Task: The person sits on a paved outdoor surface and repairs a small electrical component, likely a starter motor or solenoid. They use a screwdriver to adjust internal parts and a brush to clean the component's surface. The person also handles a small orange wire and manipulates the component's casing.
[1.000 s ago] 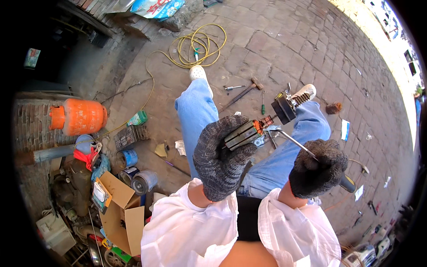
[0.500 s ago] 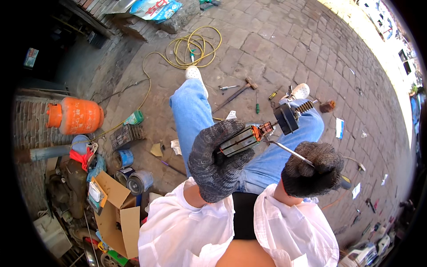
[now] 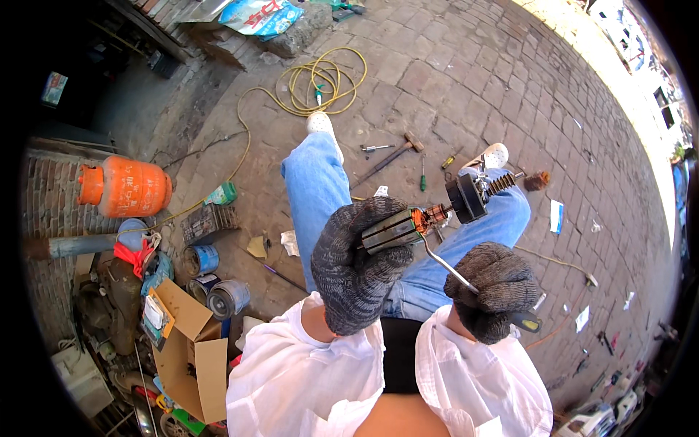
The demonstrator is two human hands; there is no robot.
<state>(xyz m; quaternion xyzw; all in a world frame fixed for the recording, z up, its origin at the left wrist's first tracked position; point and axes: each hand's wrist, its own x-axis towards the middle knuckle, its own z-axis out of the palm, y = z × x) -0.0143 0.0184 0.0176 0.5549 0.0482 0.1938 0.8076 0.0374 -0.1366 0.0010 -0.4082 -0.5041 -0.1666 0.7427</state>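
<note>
My left hand (image 3: 355, 266), in a dark grey knitted glove, is closed around the ribbed metal core of a motor armature (image 3: 393, 231). Copper windings show at the core's end, and the shaft runs on through a black round part (image 3: 466, 198) to a coiled, spring-like end (image 3: 504, 182) over my right knee. In my right hand (image 3: 491, 291), also gloved, is a hand tool with a bent metal rod (image 3: 448, 268) and a dark and yellow handle (image 3: 526, 321). The rod's curved tip is at the armature beside the copper windings; whether it touches cannot be made out.
On the brick paving in front lie a hammer (image 3: 393, 156), a green-handled screwdriver (image 3: 423, 175) and a coiled yellow cable (image 3: 320, 81). To the left are an orange gas cylinder (image 3: 135, 187), several cans and a cardboard box (image 3: 211, 368). A rusty brush-like piece (image 3: 536, 180) lies beyond my right foot.
My right hand has moved left and slightly down with the bent tool, whose tip is now nearer the armature core. The tool's handle shows more. My left hand still holds the armature almost unmoved.
</note>
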